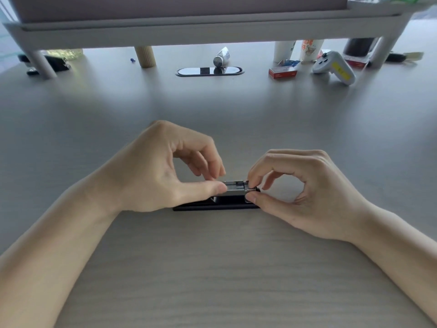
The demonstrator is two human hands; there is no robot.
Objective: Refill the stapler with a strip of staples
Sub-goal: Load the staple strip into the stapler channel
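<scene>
Stapler (233,196): black base flat on the desk (212,268), silver metal magazine raised above it; lies well in front of the oval cable grommet (210,71).
Left hand (163,171): thumb and fingers pinch the magazine's left end.
Right hand (305,192): thumb and forefinger pinch narrowly at the magazine's right end.
Staple strip: cannot tell.
</scene>
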